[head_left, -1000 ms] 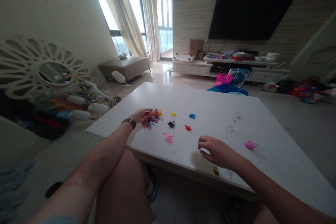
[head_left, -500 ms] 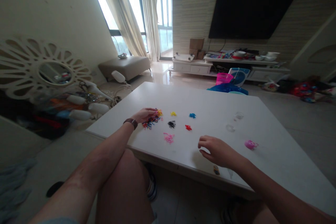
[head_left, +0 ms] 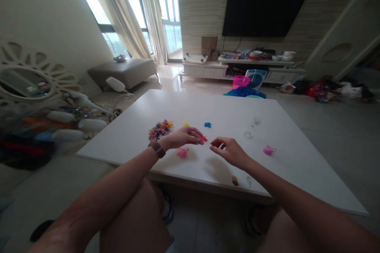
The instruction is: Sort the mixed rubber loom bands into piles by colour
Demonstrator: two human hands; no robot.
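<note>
My left hand (head_left: 188, 136), with a brown watch on the wrist, is over the middle of the white table (head_left: 213, 106), fingertips pinched. What they hold, if anything, is too small to name; red pieces (head_left: 204, 138) show at the fingertips. My right hand (head_left: 230, 151) hovers just to the right, thumb and fingers apart, nothing visible between them. A mixed pile of coloured bands (head_left: 160, 129) lies left of my left hand. Around the hands are a pink pile (head_left: 182, 153), a yellow pile (head_left: 186, 124) partly covered, and a blue pile (head_left: 208, 125).
On the table's right are a pink round object (head_left: 268, 150) and clear pieces (head_left: 248, 135). Near the front edge lie a small dark-and-yellow item (head_left: 234, 180) and a clear one (head_left: 249, 182). A pink basket (head_left: 241, 82) stands beyond the table.
My left hand has moved right, from the mixed pile to the middle of the table. My right hand has moved left and up, close to it. The camera view has shifted.
</note>
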